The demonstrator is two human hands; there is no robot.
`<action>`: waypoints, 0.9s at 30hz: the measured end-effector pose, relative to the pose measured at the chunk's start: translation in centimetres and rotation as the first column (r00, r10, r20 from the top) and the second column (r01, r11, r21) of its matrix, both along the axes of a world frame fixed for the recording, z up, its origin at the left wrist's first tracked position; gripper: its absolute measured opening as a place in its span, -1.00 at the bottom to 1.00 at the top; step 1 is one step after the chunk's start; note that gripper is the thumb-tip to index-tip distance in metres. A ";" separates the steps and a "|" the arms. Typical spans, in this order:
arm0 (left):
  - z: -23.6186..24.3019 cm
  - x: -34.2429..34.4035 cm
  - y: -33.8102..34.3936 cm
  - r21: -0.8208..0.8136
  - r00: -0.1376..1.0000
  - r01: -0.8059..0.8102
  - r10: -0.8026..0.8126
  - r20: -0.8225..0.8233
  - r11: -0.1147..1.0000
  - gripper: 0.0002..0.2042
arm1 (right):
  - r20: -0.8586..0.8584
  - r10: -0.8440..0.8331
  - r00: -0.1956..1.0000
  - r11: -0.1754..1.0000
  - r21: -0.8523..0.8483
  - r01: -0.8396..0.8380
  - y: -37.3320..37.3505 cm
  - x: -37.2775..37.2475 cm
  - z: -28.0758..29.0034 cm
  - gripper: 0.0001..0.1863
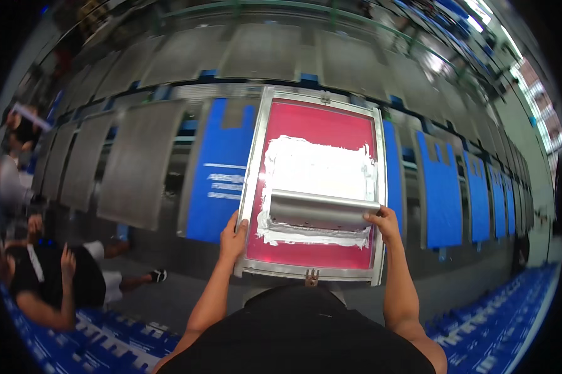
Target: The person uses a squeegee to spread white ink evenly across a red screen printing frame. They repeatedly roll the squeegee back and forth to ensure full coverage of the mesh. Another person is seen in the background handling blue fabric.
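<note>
Between left grip (233, 238) and right grip (387, 224) — the framed screen (321, 118); both clasp its side rails.

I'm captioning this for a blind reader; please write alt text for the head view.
A person's left hand grips the left edge of a metal-framed pink screen; the right hand is at its right edge, by the end of a metal bar lying across white paste. Blue panels and grey boards form rows beyond.

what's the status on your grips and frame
Left grip on frame, left side. Right grip at right side, by squeegee end. Squeegee lying across white paste.
</note>
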State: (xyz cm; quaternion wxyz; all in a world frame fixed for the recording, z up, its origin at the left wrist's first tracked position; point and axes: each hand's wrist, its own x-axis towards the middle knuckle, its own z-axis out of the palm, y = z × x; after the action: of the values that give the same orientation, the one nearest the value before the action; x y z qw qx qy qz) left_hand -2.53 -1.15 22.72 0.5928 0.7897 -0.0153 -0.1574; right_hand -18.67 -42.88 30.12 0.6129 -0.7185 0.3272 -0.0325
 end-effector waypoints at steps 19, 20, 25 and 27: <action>-0.5 -3.0 -5.8 0.170 0.996 -0.014 -0.001 0.089 0.985 -0.53 | -0.038 0.113 0.993 0.992 -0.044 -0.115 -8.7 -1.0 -1.5 -0.48; -0.6 -3.3 -5.9 0.130 0.996 -0.046 0.035 0.088 0.990 -0.52 | -0.059 0.104 0.993 0.992 -0.068 -0.108 -8.9 -0.8 -1.7 -0.51; 1.2 -1.5 -7.8 0.032 0.995 -0.080 0.082 -0.061 0.996 -0.49 | 0.028 0.114 0.993 0.993 0.032 -0.115 -9.3 0.6 -2.0 -0.55; 1.2 -1.8 -7.4 0.005 0.992 -0.074 0.074 -0.098 0.997 -0.49 | 0.019 0.117 0.993 0.992 0.033 -0.118 -8.7 0.2 -1.7 -0.55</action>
State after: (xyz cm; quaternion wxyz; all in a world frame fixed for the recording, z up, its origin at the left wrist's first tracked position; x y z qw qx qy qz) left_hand -4.38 -8.52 23.96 0.5977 0.7814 0.0431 -0.1741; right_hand -18.45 -51.62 28.42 0.6285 -0.7258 0.2796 0.0032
